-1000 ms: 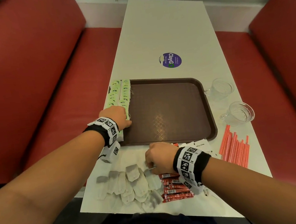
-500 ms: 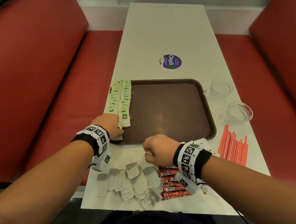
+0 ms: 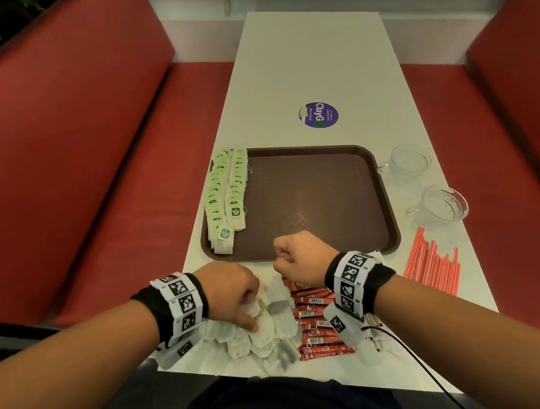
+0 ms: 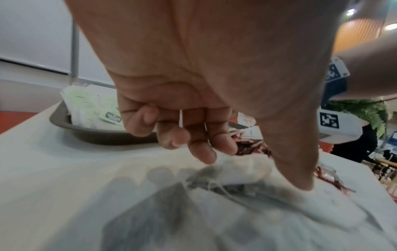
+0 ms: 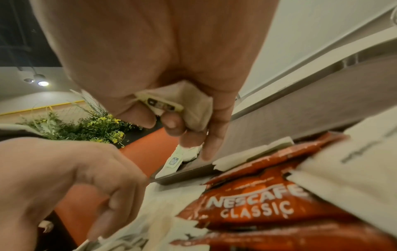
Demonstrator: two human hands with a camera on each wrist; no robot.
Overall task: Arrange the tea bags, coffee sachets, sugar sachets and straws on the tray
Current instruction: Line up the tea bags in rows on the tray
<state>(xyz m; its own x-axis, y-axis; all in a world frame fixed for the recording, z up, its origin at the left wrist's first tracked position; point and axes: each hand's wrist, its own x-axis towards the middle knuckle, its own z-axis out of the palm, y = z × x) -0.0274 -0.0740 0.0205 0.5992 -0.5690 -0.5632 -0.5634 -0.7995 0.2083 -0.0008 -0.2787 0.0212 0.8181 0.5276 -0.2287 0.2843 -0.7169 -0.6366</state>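
The loose tea bags lie in a heap on the desk directly under the left hand, whose fingers curl down and pinch at the top bag, thumb pressing its far side. The tray, with 2 rows of tagged bags, lies just beyond those fingers. The right hand, beside it and nearer the tray, holds a folded tea bag in its curled fingers.
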